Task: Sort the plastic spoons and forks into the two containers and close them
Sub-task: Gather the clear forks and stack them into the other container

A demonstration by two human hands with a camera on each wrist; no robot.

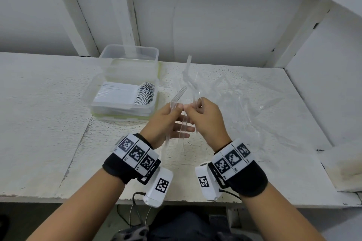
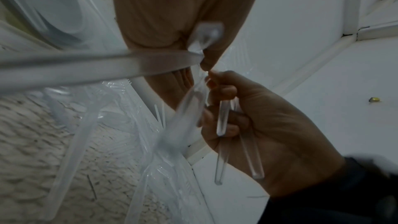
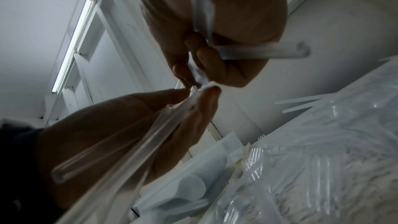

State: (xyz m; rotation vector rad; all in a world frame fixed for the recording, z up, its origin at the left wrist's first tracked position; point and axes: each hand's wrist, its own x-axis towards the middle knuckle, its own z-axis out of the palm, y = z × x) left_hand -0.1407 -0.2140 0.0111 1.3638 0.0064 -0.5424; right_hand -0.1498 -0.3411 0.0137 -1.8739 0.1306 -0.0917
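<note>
My left hand [image 1: 173, 113] pinches a small bunch of clear plastic forks [image 1: 179, 94] just below the tines, and their handles run down across its palm. Thumb to thumb beside it, my right hand [image 1: 205, 117] grips a few more clear forks [image 1: 189, 76] that stick upward. The wrist views show the same meeting of fingertips, with the left hand [image 3: 129, 125] holding fork handles and the right hand [image 2: 258, 125] curled round handles. Left of the hands, the open near container [image 1: 94, 103] holds a row of white spoons [image 1: 141, 96]. The far container [image 1: 129, 53] behind it looks empty.
A loose pile of clear forks [image 1: 244, 100] lies on the white table [image 1: 49, 123] to the right of my hands. A green-edged lid [image 1: 121, 117] shows under the near container. White wall panels stand behind and a raised white ledge [image 1: 333, 103] bounds the right side.
</note>
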